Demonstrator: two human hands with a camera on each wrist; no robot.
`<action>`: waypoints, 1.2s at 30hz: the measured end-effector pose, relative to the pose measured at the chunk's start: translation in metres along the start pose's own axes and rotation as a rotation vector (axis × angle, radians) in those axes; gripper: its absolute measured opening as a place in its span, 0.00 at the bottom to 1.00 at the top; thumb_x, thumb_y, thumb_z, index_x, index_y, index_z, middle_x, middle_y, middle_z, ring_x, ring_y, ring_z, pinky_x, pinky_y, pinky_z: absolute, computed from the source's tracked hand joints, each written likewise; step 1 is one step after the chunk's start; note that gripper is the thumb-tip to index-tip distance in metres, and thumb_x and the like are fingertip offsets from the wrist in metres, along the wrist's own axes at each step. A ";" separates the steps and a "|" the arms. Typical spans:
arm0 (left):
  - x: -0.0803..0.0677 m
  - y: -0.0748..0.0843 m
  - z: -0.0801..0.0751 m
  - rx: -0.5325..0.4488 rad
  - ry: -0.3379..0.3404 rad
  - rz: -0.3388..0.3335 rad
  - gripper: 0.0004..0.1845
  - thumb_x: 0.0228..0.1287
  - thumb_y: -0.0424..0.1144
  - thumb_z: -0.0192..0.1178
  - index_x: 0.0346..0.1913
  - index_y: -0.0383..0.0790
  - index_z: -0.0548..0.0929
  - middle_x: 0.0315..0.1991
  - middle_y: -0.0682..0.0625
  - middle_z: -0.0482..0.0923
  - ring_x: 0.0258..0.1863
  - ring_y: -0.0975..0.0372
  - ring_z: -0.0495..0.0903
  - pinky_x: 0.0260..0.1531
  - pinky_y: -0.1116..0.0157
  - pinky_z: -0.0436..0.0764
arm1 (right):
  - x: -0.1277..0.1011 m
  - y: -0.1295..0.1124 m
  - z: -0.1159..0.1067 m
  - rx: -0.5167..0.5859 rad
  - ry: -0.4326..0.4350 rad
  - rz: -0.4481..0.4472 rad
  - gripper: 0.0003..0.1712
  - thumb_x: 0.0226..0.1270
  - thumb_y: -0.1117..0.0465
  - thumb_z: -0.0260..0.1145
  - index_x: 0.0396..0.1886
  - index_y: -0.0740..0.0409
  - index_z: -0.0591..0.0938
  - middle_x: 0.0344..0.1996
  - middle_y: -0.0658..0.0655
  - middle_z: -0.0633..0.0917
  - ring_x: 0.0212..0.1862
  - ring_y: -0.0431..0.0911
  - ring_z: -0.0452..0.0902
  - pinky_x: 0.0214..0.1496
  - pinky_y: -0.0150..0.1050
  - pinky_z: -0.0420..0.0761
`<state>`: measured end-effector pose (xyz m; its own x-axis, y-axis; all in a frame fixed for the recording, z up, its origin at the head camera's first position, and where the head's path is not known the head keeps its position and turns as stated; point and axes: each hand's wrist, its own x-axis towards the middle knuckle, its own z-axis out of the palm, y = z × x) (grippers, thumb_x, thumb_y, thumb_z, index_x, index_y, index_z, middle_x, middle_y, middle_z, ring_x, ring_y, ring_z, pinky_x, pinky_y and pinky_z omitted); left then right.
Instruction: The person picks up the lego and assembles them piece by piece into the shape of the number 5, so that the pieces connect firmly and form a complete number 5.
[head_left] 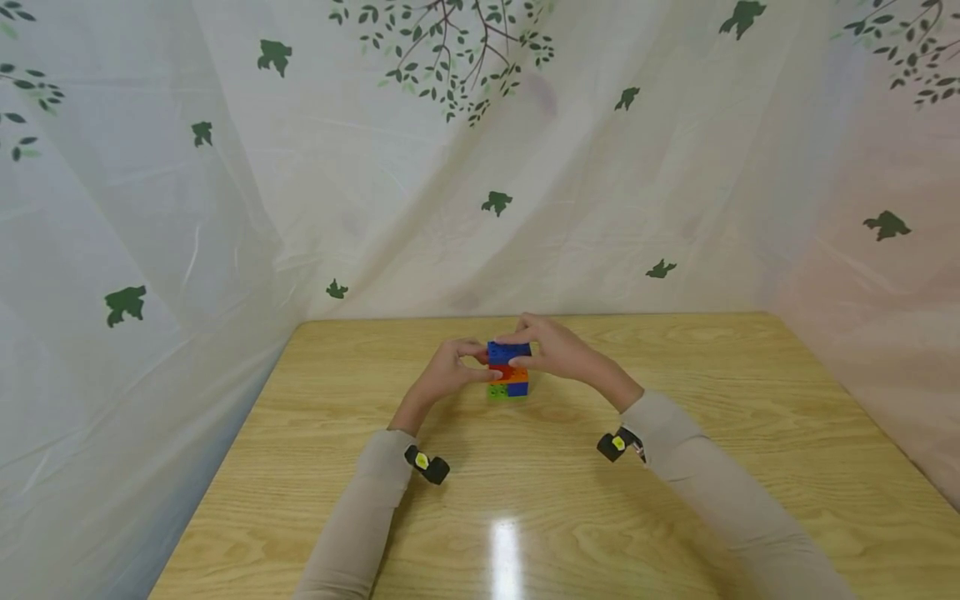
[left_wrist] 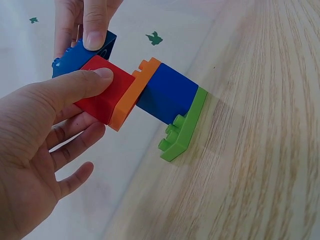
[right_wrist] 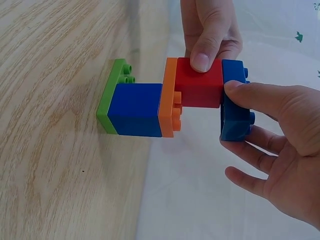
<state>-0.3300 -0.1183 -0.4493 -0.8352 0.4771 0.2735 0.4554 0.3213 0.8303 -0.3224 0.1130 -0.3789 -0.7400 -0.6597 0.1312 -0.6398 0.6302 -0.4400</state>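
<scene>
Gripped: red block (right_wrist: 199, 89) by left hand (left_wrist: 35, 145), top blue brick (right_wrist: 235, 107) by right hand (right_wrist: 280, 150), above green plate (right_wrist: 111, 95).

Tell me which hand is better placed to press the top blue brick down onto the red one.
Right. The right hand already grips the top blue plastic brick between thumb and fingers, seemingly seated on the red plastic brick. The left hand pinches that red brick, steadying the stack.
</scene>
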 end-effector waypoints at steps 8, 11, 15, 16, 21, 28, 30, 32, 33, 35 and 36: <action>0.000 0.001 0.000 -0.003 -0.001 -0.007 0.14 0.60 0.36 0.74 0.48 0.38 0.91 0.41 0.44 0.86 0.44 0.51 0.79 0.52 0.44 0.77 | 0.000 0.001 0.001 -0.014 0.009 -0.009 0.27 0.66 0.59 0.73 0.64 0.55 0.82 0.40 0.56 0.78 0.37 0.46 0.68 0.38 0.35 0.68; -0.001 0.000 0.000 0.005 0.000 -0.014 0.14 0.60 0.37 0.74 0.49 0.39 0.91 0.42 0.44 0.86 0.44 0.51 0.79 0.50 0.47 0.77 | -0.001 0.001 0.001 -0.005 0.009 -0.009 0.27 0.66 0.59 0.73 0.64 0.55 0.82 0.40 0.57 0.78 0.38 0.47 0.68 0.37 0.35 0.68; -0.001 -0.001 0.000 0.004 0.001 -0.015 0.14 0.61 0.38 0.74 0.49 0.39 0.90 0.42 0.44 0.86 0.45 0.50 0.80 0.51 0.47 0.77 | 0.000 0.002 0.001 0.009 0.001 -0.006 0.27 0.66 0.59 0.73 0.65 0.55 0.82 0.40 0.57 0.78 0.39 0.51 0.70 0.37 0.36 0.68; -0.001 -0.001 0.000 0.003 0.001 -0.014 0.14 0.61 0.38 0.74 0.49 0.39 0.90 0.42 0.44 0.86 0.45 0.49 0.80 0.51 0.46 0.77 | 0.000 0.002 0.001 0.013 -0.002 -0.008 0.27 0.66 0.59 0.73 0.65 0.55 0.82 0.41 0.57 0.78 0.39 0.52 0.70 0.37 0.36 0.68; -0.001 -0.001 0.000 0.003 -0.003 -0.013 0.14 0.61 0.38 0.74 0.49 0.39 0.90 0.42 0.44 0.85 0.46 0.46 0.79 0.51 0.45 0.77 | 0.001 0.003 -0.001 0.037 -0.016 -0.031 0.27 0.67 0.60 0.72 0.65 0.58 0.81 0.40 0.58 0.78 0.38 0.50 0.69 0.37 0.35 0.68; 0.000 -0.002 0.000 0.002 -0.005 -0.003 0.15 0.61 0.37 0.74 0.50 0.38 0.90 0.42 0.44 0.85 0.46 0.44 0.79 0.52 0.43 0.77 | 0.003 0.005 -0.003 0.077 -0.048 -0.029 0.27 0.68 0.60 0.71 0.66 0.57 0.80 0.42 0.58 0.79 0.39 0.52 0.70 0.38 0.36 0.68; 0.001 -0.002 0.000 0.001 -0.007 -0.004 0.15 0.61 0.37 0.74 0.50 0.38 0.90 0.42 0.44 0.85 0.47 0.43 0.79 0.52 0.43 0.77 | 0.003 0.005 -0.004 0.073 -0.053 -0.032 0.27 0.69 0.60 0.71 0.66 0.57 0.81 0.42 0.58 0.79 0.39 0.51 0.69 0.37 0.36 0.67; 0.001 -0.002 0.000 0.001 -0.008 -0.008 0.15 0.61 0.38 0.74 0.50 0.39 0.90 0.42 0.44 0.85 0.47 0.43 0.79 0.51 0.45 0.77 | 0.003 0.004 -0.005 0.067 -0.055 -0.035 0.26 0.69 0.60 0.70 0.66 0.57 0.81 0.42 0.58 0.80 0.38 0.50 0.69 0.37 0.36 0.67; 0.001 -0.002 0.000 0.002 -0.008 -0.010 0.15 0.60 0.38 0.74 0.50 0.39 0.90 0.42 0.44 0.85 0.47 0.42 0.79 0.51 0.46 0.76 | 0.003 0.004 -0.005 0.064 -0.056 -0.037 0.26 0.69 0.59 0.70 0.66 0.57 0.81 0.42 0.58 0.80 0.38 0.48 0.68 0.37 0.36 0.67; 0.001 -0.002 0.000 0.002 -0.007 -0.012 0.15 0.60 0.38 0.74 0.50 0.39 0.90 0.42 0.44 0.85 0.47 0.43 0.79 0.50 0.48 0.76 | 0.003 0.004 -0.006 0.054 -0.055 -0.038 0.26 0.69 0.59 0.71 0.66 0.57 0.81 0.42 0.58 0.80 0.37 0.48 0.68 0.37 0.36 0.67; 0.001 -0.002 0.000 0.003 -0.006 -0.013 0.15 0.60 0.38 0.74 0.49 0.39 0.90 0.42 0.44 0.85 0.47 0.43 0.79 0.49 0.50 0.76 | 0.003 0.004 -0.005 0.054 -0.054 -0.036 0.26 0.69 0.59 0.71 0.66 0.57 0.81 0.42 0.58 0.80 0.38 0.48 0.68 0.37 0.36 0.67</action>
<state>-0.3320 -0.1189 -0.4507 -0.8393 0.4775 0.2600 0.4454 0.3296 0.8325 -0.3281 0.1162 -0.3757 -0.7035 -0.7037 0.0999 -0.6524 0.5835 -0.4836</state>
